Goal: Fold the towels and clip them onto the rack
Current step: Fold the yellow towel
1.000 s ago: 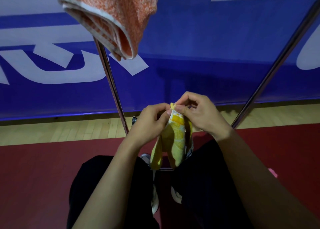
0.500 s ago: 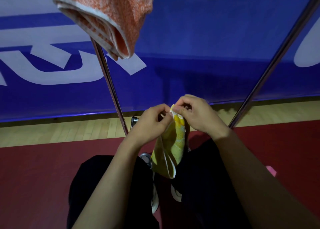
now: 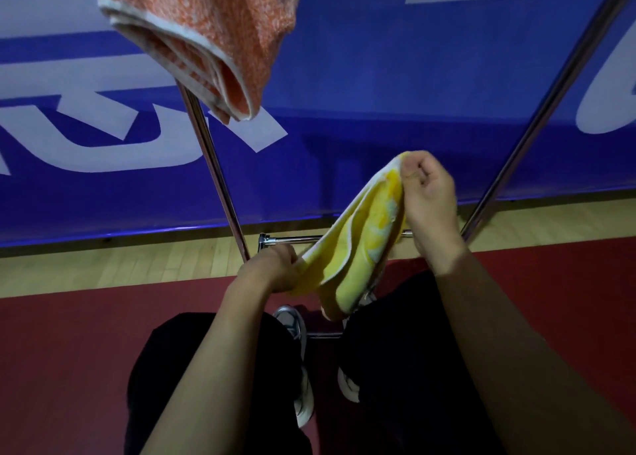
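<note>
While the orange towel (image 3: 203, 38) hangs folded at the top of the rack's left pole (image 3: 220, 182), the yellow towel (image 3: 358, 244) is held in the air to the right of that pole, above the rack's low crossbar (image 3: 292, 239). The right hand (image 3: 430, 199) pinches the towel's upper end between thumb and curled fingers; the left hand (image 3: 275, 268), close beside the pole's foot, grips the lower end. The cloth runs slack between them on a slant, with a doubled loop sagging below. Folding is judged to be in hand and not finished. The next move calls for bringing the two ends together squarely, then lifting the bundle up to the rail. No clip is visible: the orange towel's fastening is cut off by the upper edge, as is the rail. The left hand's fingertips are hidden under the cloth, so its hold is probably a full grasp.
</note>
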A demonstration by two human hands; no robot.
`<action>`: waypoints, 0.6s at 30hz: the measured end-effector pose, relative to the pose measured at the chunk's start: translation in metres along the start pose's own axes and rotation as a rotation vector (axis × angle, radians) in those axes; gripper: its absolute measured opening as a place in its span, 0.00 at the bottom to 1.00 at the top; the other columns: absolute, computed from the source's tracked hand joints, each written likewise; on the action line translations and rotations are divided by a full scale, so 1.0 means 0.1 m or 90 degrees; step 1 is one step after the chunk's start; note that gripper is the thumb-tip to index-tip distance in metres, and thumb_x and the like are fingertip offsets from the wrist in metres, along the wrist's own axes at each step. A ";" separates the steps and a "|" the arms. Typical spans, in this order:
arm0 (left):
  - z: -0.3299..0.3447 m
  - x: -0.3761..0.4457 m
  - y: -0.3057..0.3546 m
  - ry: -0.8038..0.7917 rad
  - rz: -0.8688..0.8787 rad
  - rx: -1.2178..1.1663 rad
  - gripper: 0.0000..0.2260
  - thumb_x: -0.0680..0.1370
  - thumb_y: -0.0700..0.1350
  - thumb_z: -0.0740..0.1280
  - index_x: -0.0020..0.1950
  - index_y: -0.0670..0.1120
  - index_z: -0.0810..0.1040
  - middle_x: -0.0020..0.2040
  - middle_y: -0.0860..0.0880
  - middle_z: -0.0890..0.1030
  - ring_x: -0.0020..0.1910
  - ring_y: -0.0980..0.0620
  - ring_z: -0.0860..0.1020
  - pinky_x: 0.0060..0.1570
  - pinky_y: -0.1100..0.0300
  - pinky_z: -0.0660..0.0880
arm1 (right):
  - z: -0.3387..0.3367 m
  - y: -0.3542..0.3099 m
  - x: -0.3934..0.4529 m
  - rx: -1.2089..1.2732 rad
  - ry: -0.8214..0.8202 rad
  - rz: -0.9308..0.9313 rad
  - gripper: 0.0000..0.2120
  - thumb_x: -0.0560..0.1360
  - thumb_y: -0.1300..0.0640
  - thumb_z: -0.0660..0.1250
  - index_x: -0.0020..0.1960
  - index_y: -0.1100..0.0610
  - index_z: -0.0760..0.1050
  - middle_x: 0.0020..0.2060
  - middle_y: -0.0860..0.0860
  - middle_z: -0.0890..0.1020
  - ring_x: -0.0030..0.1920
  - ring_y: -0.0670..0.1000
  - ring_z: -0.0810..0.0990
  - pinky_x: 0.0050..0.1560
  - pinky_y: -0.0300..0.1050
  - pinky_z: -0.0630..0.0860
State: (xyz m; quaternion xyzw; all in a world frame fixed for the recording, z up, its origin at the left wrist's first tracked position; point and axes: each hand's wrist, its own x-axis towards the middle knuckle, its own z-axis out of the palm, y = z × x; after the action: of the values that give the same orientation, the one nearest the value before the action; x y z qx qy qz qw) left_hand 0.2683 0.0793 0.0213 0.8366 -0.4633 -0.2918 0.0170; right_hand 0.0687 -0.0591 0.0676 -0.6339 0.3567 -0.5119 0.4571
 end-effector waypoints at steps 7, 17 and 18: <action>0.02 0.00 -0.02 -0.044 -0.042 0.037 0.17 0.80 0.50 0.67 0.67 0.44 0.76 0.65 0.40 0.80 0.61 0.40 0.81 0.59 0.50 0.79 | -0.23 0.09 0.03 0.059 0.055 0.031 0.13 0.84 0.47 0.62 0.42 0.44 0.79 0.33 0.44 0.76 0.37 0.48 0.72 0.39 0.49 0.69; -0.31 -0.18 -0.26 -0.137 -0.107 -0.229 0.06 0.83 0.38 0.68 0.55 0.47 0.82 0.52 0.36 0.86 0.48 0.39 0.88 0.34 0.56 0.82 | -0.56 0.21 0.07 -0.188 0.130 -0.006 0.11 0.84 0.51 0.63 0.43 0.48 0.73 0.33 0.43 0.75 0.34 0.39 0.72 0.40 0.45 0.69; -0.35 -0.22 -0.29 -0.128 -0.094 -0.264 0.08 0.84 0.38 0.66 0.53 0.49 0.82 0.53 0.37 0.86 0.46 0.40 0.88 0.33 0.57 0.82 | -0.57 0.21 0.07 -0.200 0.132 -0.011 0.10 0.84 0.51 0.63 0.44 0.49 0.73 0.32 0.43 0.75 0.34 0.40 0.72 0.40 0.45 0.69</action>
State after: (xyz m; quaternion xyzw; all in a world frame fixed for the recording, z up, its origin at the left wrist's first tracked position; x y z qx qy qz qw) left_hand 0.2994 0.1043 0.0523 0.8134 -0.3308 -0.4629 0.1207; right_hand 0.0147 -0.0847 0.0531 -0.6445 0.4718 -0.5165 0.3086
